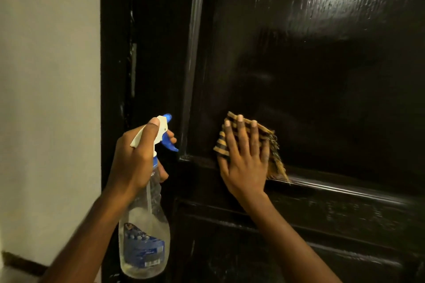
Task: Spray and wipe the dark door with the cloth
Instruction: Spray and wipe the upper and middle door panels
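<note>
The glossy dark door (310,64) fills the middle and right of the view, with a raised panel edge running down at its left and a ledge across its lower part. My right hand (243,161) lies flat with straight fingers, pressing a tan and black striped cloth (273,154) against the lower left corner of the upper panel. My left hand (135,156) grips the neck of a clear spray bottle (145,232) with a white and blue trigger head, held upright just left of the panel, nozzle toward the door.
A pale wall (46,99) stands to the left of the dark door frame (115,76). A dark skirting strip (20,262) runs along the wall's foot at the lower left. A second door panel (299,248) lies below the ledge.
</note>
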